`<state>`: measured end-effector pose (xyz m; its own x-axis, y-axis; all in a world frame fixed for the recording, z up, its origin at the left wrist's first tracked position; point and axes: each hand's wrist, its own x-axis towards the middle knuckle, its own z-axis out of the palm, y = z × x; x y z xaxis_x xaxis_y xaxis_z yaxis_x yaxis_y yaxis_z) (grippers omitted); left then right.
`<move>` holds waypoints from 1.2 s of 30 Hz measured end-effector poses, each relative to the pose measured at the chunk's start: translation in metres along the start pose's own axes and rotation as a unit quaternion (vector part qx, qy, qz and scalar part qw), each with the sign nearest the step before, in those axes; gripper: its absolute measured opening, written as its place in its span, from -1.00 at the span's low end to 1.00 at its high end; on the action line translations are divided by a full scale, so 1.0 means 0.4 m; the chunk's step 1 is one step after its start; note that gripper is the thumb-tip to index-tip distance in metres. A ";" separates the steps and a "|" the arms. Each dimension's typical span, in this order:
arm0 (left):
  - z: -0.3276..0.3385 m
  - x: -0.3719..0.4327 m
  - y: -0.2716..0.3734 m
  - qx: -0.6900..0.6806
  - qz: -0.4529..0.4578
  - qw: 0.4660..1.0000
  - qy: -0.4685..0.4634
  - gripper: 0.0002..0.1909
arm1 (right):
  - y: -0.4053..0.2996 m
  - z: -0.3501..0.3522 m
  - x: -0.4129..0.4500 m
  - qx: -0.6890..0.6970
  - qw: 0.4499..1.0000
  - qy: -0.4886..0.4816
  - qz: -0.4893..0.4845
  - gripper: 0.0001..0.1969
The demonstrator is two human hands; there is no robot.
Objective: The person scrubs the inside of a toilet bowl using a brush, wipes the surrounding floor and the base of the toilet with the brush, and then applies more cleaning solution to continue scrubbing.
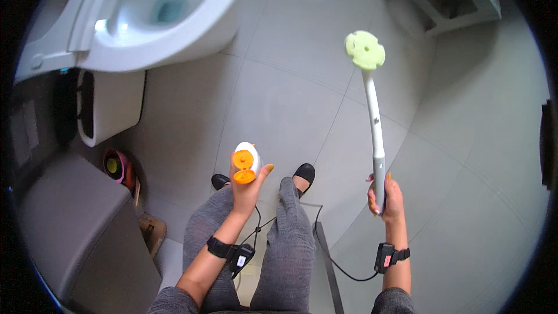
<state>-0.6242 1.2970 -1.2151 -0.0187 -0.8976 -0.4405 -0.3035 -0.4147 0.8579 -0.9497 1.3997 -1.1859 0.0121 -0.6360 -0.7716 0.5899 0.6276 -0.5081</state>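
My left hand [249,189] grips a white plastic bottle [254,152], its orange flip-top cap [243,160] swung up so the lid hangs toward me. In my right hand [389,198] is the grey handle of a long scrubbing brush [372,117] with a white shaft. The brush points away from me and ends in a round, notched, pale green scrubber head [366,50], held above the floor. At the upper left stands a white toilet [226,13], its lid and seat raised, with bluish water in the bowl. Both held things are apart from it.
Beside the toilet is a slim white bin [117,100]. A pink container [114,166] with items stands by a grey cabinet [83,209]. A grey stool-like object [462,4] is at the upper right. Black cables [344,272] run from my wrist devices. Grey tiles [283,96] cover the floor.
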 end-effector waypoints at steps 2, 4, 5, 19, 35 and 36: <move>0.008 -0.014 -0.017 0.016 0.031 0.999 0.018 -0.35 | -0.027 0.029 -0.054 -0.024 1.000 -0.017 -0.006 -0.44; 0.006 -0.018 0.000 0.045 0.087 0.995 0.029 -0.34 | -0.054 0.052 -0.096 -0.039 0.999 -0.030 -0.005 -0.44; -0.002 -0.020 0.010 0.040 0.092 0.994 0.039 -0.34 | -0.076 0.067 -0.100 -0.047 0.998 -0.038 -0.010 -0.44; -0.206 -0.166 0.329 -0.120 0.063 0.980 0.147 -0.40 | -0.313 0.398 -0.241 -0.124 0.980 -0.152 -0.034 -0.50; -0.370 -0.412 0.424 -0.021 0.057 0.976 0.211 -0.30 | -0.316 0.378 0.147 -0.421 0.887 0.112 -0.156 -0.65; -0.367 -0.423 0.391 -0.005 0.043 0.973 0.225 -0.31 | -0.330 0.377 0.171 -0.459 0.865 0.125 -0.161 -0.66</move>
<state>-0.5286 1.3621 -0.9676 0.3771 -0.9023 -0.2089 -0.3097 -0.3354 0.8897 -0.9047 1.2057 -1.1139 -0.2764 -0.7997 -0.5331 -0.3608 0.6004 -0.7136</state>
